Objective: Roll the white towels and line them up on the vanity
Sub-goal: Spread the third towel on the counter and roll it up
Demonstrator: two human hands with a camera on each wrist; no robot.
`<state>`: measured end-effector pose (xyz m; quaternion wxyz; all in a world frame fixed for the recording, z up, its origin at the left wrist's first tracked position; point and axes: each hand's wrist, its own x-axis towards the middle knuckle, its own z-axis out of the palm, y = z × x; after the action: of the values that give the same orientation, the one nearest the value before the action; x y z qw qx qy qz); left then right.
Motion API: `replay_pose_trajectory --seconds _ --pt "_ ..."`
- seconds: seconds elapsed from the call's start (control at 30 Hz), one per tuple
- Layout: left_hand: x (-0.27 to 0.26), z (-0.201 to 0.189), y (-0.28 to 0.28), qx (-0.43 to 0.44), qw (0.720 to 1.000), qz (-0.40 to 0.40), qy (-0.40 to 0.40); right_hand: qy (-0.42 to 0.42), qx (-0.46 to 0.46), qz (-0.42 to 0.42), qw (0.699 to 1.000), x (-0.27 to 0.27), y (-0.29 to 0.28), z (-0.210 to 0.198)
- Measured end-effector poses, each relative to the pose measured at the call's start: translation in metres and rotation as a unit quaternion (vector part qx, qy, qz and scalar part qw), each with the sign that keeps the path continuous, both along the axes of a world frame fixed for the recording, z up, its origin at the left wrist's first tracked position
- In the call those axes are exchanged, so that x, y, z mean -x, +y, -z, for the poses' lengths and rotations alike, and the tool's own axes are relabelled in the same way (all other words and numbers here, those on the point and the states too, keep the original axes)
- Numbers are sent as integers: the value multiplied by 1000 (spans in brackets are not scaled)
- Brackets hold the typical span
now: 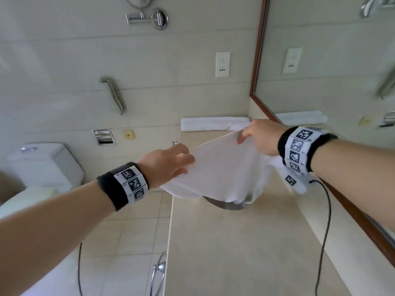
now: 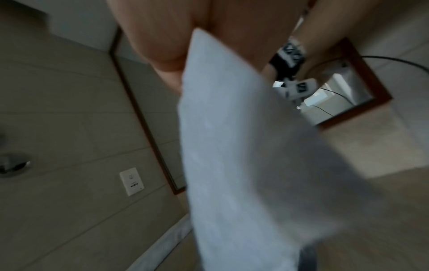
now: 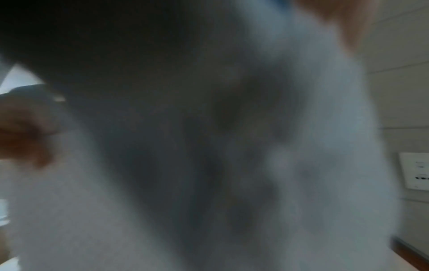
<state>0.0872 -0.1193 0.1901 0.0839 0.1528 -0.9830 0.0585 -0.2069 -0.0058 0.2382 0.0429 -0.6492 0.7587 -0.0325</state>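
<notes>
We are pinching the near-left corner of the white towel [image 1: 224, 167] with our left hand [image 1: 168, 163], holding it spread above the sink [image 1: 224, 205] so it can be laid flat on the table [image 1: 245, 242]. Our right hand [image 1: 260, 137] is pinching the far corner. Beyond the sink, a rolled towel [image 1: 213, 123] is already lying against the wall.

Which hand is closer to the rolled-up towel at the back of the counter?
Right. The right hand is just in front of the rolled towel, nearly at its end. The left hand is farther forward, off its other end.
</notes>
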Motion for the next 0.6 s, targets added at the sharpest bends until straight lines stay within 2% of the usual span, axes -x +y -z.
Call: replay_pose_trajectory --seconds 0.1,0.17,0.27,0.37,0.6 --pt "4 -13 18 34 981 -62 -178 -6 27 -27 999 4 3 -11" --pt "6 -22 17 -21 971 -131 -201 -6 40 -44 998 5 5 -14" --pt "-1 -31 2 -103 962 -215 -131 -28 63 -71 995 6 9 -15" --pt "-8 -42 -10 -123 958 -255 -45 -42 65 -105 991 7 18 -17" --pt "-8 -74 -32 -151 937 -310 53 -43 44 -147 987 10 5 -31"
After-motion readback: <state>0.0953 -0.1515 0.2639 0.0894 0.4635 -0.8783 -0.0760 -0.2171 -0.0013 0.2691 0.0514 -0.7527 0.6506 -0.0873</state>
